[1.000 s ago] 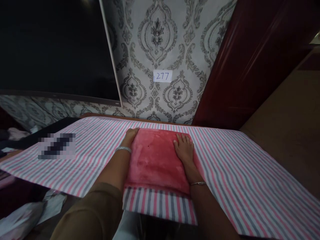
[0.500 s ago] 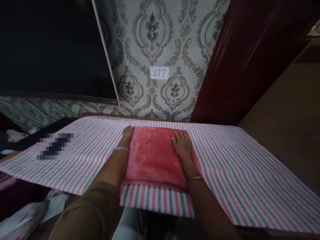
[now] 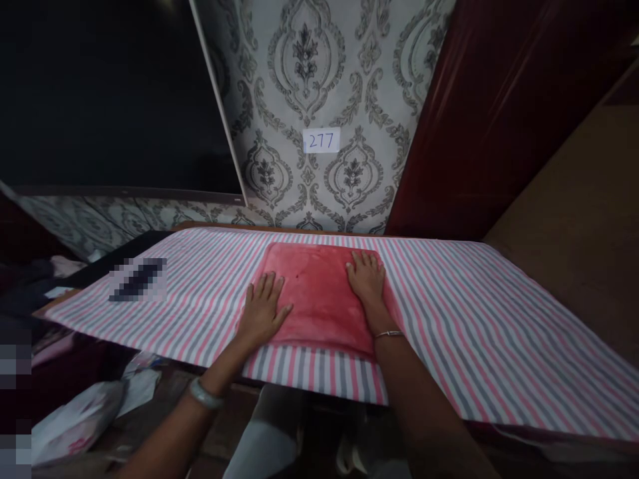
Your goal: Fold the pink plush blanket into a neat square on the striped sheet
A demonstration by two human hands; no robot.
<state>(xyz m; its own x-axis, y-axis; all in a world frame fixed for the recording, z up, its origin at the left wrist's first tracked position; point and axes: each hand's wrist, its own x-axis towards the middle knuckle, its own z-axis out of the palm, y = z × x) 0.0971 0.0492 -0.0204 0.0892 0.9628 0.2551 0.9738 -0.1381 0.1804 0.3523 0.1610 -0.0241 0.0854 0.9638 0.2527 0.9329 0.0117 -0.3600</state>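
A plush-looking red folded cloth [image 3: 319, 299] lies flat in a rough square in front of me. Beneath it spreads a pink, grey and white striped cloth [image 3: 459, 319]. My left hand [image 3: 262, 309] rests with fingers spread on the red cloth's left side. On its upper right part lies my right hand [image 3: 367, 276], palm down and fingers apart. Neither hand grips anything. The red cloth's right edge is partly covered by my right hand and forearm.
A dark screen [image 3: 114, 100] stands at the back left, before a patterned wall [image 3: 279, 133] bearing a paper label [image 3: 321, 140] reading 277. At the right rises a dark red panel [image 3: 464, 120]. A plastic bag [image 3: 80, 422] lies low at the left. One blurred patch covers something on the striped cloth.
My left hand has moved from the red cloth's far left corner down onto its left side. My right hand stays about where it was. The view has shifted slightly.
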